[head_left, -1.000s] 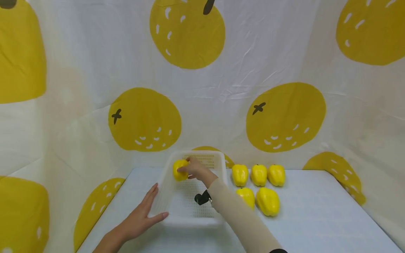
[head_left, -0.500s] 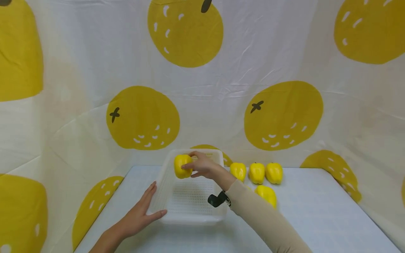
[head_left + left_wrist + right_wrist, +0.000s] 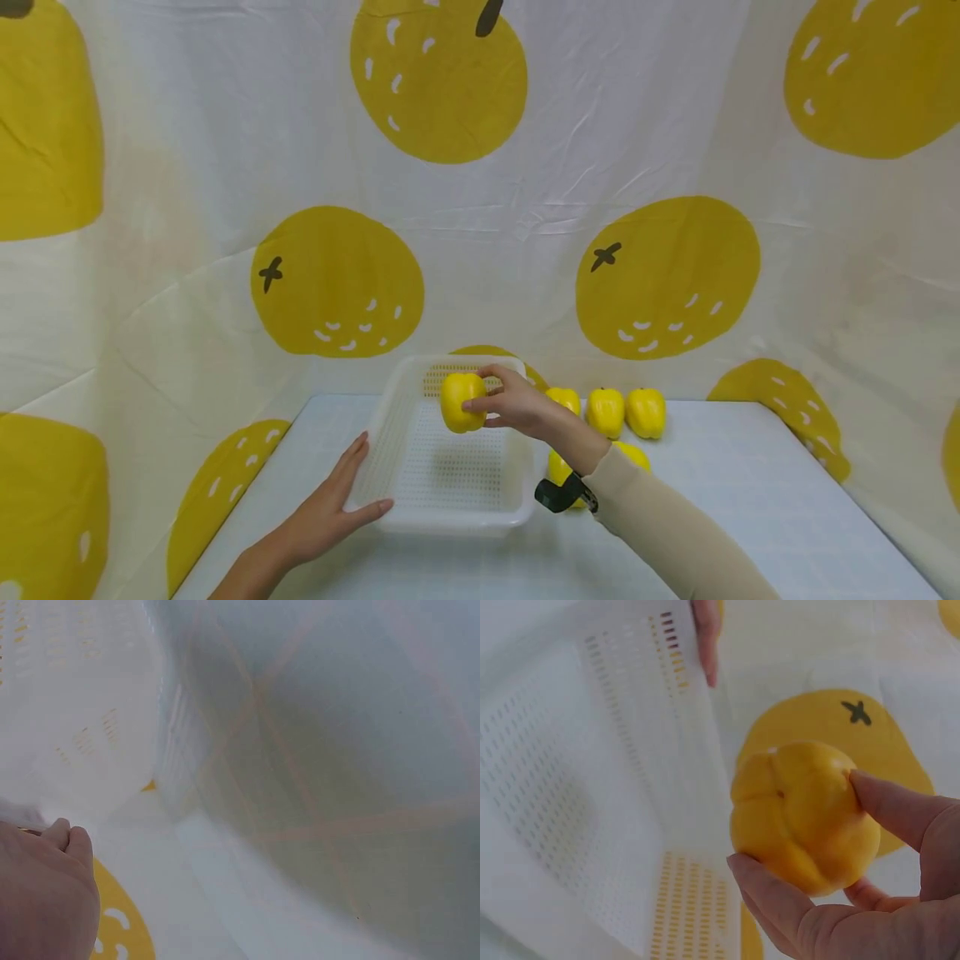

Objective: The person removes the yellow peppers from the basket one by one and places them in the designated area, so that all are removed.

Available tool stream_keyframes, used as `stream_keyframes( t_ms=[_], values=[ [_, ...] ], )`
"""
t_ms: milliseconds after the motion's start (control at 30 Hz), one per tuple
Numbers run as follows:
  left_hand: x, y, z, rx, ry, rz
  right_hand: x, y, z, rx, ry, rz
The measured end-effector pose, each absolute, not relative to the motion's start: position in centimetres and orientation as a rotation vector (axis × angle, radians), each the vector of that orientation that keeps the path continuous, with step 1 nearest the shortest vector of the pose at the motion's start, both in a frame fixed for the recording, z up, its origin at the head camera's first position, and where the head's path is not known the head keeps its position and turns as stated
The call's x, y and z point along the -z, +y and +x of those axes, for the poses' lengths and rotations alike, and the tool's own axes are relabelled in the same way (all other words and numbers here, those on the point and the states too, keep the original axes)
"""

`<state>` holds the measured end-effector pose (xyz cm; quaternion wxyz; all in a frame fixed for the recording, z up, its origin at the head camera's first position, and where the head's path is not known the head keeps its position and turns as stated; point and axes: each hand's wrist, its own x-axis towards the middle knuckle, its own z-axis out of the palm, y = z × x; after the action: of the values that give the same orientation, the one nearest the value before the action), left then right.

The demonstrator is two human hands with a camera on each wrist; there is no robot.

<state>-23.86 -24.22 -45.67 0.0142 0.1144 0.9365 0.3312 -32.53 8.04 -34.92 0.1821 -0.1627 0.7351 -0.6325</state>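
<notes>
yellow pepper [image 3: 462, 402] unlabelled, pinched by right hand [image 3: 517, 404]; left hand [image 3: 330, 508] flat against basket [image 3: 390, 467].

Pale blue table [image 3: 750, 500], cloth-covered. White perforated basket [image 3: 450, 508] sits on it, centre-left. Just right of basket, yellow peppers [image 3: 626, 412] lie in a cluster near the back edge, some partly hidden behind a sleeve.
</notes>
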Motion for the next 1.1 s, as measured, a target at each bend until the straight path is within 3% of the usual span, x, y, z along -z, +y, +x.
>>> stream_keyframes(
  t_ms=[1100],
  values=[
    [45.7,-24.1,-24.1,-1.024,2.916,0.341,36.8,19.4,-29.2,1.589,2.394,-0.325]
  ],
)
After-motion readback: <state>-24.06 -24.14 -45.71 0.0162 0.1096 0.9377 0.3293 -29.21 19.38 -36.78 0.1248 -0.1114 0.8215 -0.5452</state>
